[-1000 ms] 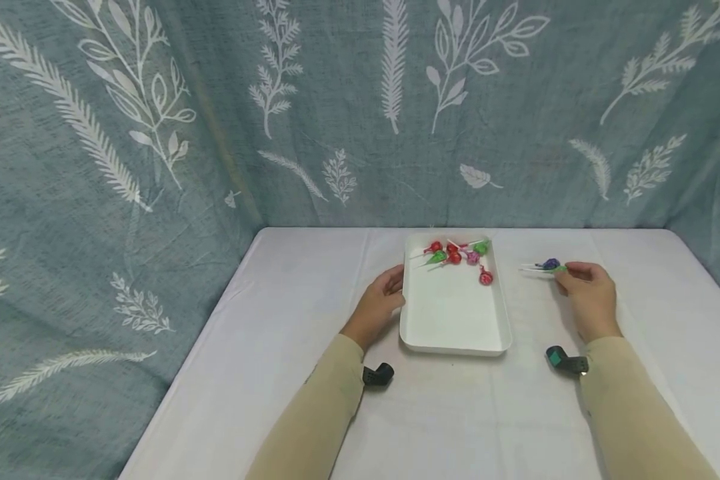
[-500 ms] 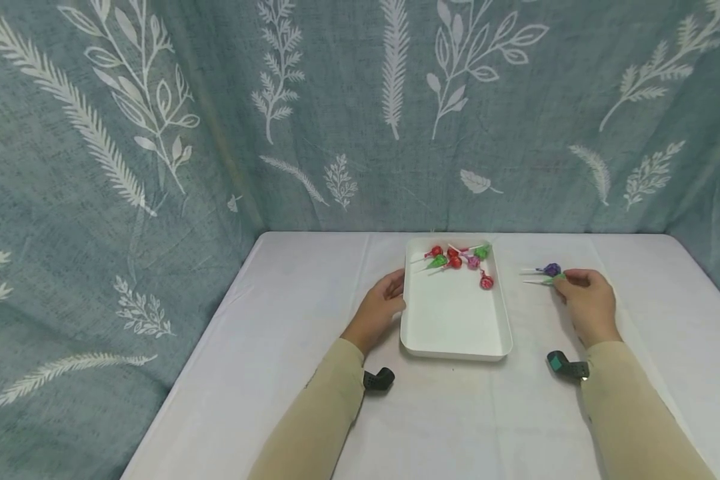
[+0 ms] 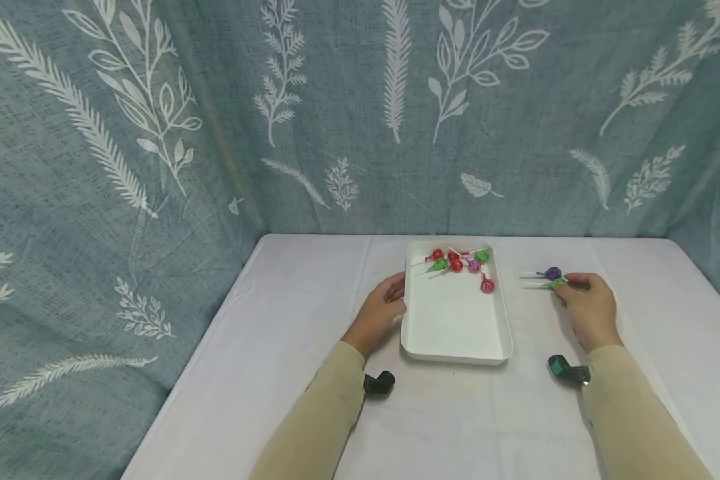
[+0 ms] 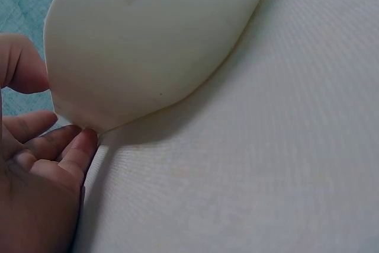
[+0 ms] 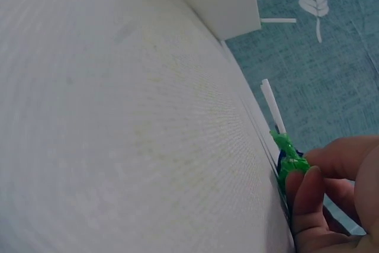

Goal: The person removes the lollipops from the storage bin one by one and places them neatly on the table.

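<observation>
My right hand (image 3: 589, 310) pinches a green-wrapped lollipop (image 5: 290, 161) by its candy end between thumb and fingers, its white stick pointing left in the head view. Just beyond it on the table lies a purple-wrapped lollipop (image 3: 553, 273), mostly hidden behind the green one in the right wrist view. At the left side of a white rectangular tray (image 3: 456, 333), my left hand (image 3: 375, 313) holds the edge, thumb against the wall and fingertips at the bottom edge. Several lollipops lie in the tray's far half, among them a red one (image 3: 487, 285) and a green one (image 3: 439, 265).
The table (image 3: 312, 320) wears a white cloth. Behind it and to the left hangs a blue-green curtain (image 3: 360, 113) with white leaf prints. A dark wrist camera (image 3: 567, 370) juts inward from the right sleeve, and another camera (image 3: 379, 383) from the left.
The green lollipop in my right hand has come slightly nearer, away from the purple one, so a gap shows between their sticks. My left hand stays at the tray; the head view tilts slightly upward.
</observation>
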The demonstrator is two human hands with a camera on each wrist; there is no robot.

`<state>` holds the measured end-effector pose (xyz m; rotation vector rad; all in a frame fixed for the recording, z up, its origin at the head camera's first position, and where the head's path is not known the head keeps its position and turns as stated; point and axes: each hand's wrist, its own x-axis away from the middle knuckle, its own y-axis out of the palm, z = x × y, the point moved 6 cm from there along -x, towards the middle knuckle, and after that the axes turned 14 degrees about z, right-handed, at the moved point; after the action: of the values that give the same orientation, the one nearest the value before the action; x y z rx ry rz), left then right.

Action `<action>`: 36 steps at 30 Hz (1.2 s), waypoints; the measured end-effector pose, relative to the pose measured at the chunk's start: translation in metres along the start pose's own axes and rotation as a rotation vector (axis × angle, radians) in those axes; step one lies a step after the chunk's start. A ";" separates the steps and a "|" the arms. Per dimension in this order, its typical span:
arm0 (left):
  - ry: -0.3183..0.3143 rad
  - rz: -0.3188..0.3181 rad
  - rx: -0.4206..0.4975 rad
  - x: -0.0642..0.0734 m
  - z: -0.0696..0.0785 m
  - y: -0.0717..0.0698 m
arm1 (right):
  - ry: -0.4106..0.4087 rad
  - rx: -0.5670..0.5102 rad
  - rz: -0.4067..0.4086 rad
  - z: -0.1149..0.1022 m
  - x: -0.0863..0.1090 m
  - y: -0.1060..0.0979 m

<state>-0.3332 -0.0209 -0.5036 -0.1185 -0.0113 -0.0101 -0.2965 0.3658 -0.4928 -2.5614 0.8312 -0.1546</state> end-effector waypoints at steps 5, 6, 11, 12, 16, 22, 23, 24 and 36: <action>-0.004 0.004 -0.007 0.001 0.001 0.000 | 0.005 -0.003 -0.001 0.001 0.000 0.000; -0.003 0.004 -0.009 0.001 0.001 0.000 | 0.005 -0.008 -0.001 0.001 0.000 0.000; 0.007 -0.003 -0.002 0.000 0.001 0.000 | 0.004 -0.035 0.007 0.002 -0.002 -0.001; 0.008 -0.004 0.000 0.000 0.000 0.000 | 0.004 -0.039 0.009 0.002 -0.002 -0.001; 0.017 -0.007 0.000 -0.001 -0.001 -0.001 | 0.002 -0.052 0.019 0.003 -0.003 0.000; 0.029 -0.017 -0.004 -0.002 -0.001 0.000 | -0.013 -0.082 0.039 0.002 -0.003 -0.001; 0.029 -0.016 -0.007 -0.001 -0.001 0.000 | -0.016 -0.088 0.042 0.001 -0.003 -0.001; 0.030 -0.016 -0.011 -0.001 -0.001 0.000 | -0.020 -0.091 0.045 0.000 -0.003 -0.001; 0.006 -0.014 0.007 -0.001 0.000 0.000 | 0.008 -0.199 0.085 -0.009 -0.001 -0.006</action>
<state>-0.3338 -0.0211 -0.5040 -0.1111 -0.0063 -0.0242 -0.2965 0.3679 -0.4824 -2.7043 1.0021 -0.0584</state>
